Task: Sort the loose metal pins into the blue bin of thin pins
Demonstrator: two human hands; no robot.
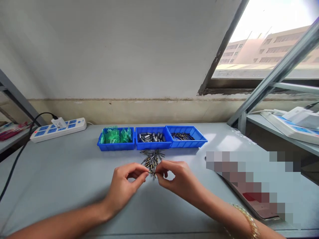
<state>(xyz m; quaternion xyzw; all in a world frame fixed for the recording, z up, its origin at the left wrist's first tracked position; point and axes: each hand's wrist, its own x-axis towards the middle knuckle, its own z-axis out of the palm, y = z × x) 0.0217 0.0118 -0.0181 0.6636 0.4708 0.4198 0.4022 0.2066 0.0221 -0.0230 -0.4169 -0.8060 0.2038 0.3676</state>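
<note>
Your left hand (124, 187) and right hand (178, 179): fingertips pinched together on one small metal pin (152, 172), just before the loose pin pile (152, 158); three blue bins (152, 137) behind.

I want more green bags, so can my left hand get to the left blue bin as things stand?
Probably yes: nothing lies between the left hand and the left blue bin, though both hands are pinching a small metal part.

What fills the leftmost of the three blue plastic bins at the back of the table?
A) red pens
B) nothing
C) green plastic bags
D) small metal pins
C: the leftmost blue plastic bin holds green plastic bags; the two bins beside it hold metal parts.
</note>
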